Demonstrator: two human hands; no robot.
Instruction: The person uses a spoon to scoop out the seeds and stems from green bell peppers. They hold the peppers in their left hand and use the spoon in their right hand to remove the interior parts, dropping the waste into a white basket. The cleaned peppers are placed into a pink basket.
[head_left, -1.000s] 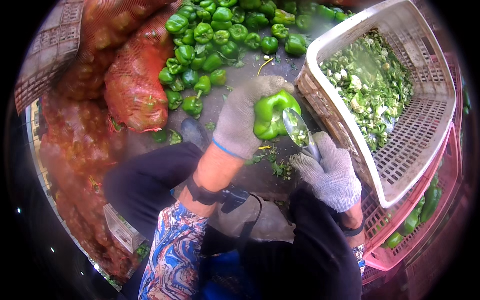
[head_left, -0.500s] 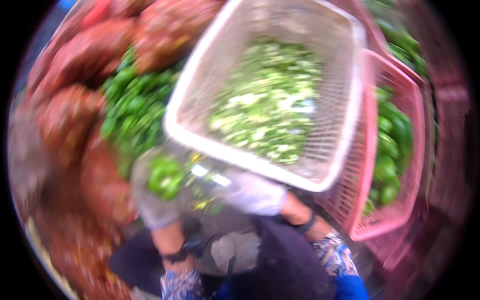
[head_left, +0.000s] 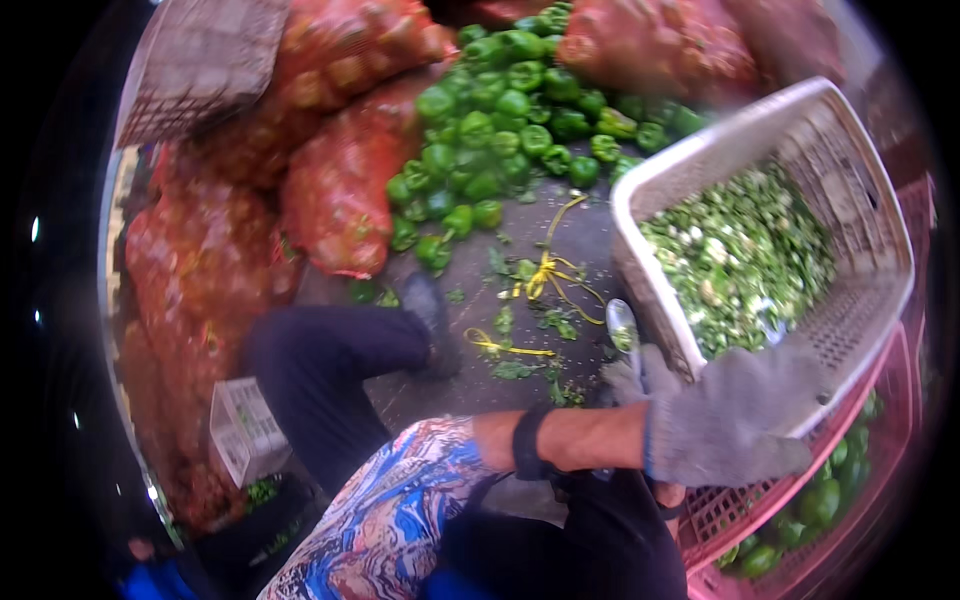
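Observation:
My left hand (head_left: 728, 422), in a grey knit glove, reaches across my body to the right, over the near rim of a white plastic basket (head_left: 640, 205) and a pink crate (head_left: 735, 515). Only its back shows; what it holds is hidden. Under my left forearm my right hand (head_left: 627, 378), also gloved, grips a small metal blade (head_left: 621, 325) that points up. The white basket holds chopped green pepper scraps (head_left: 740, 250). The pink crate below it holds whole green peppers (head_left: 822, 500).
A heap of green peppers (head_left: 500, 110) lies on the floor ahead, between red mesh sacks (head_left: 340, 190). Yellow string (head_left: 545, 275) and leaf bits litter the grey floor. My dark-trousered leg and shoe (head_left: 430, 312) stretch forward. A small white crate (head_left: 240, 430) stands at the left.
The green pepper that my left hand held up is out of sight. That hand has swung right to the crates. The view swung right, then back left.

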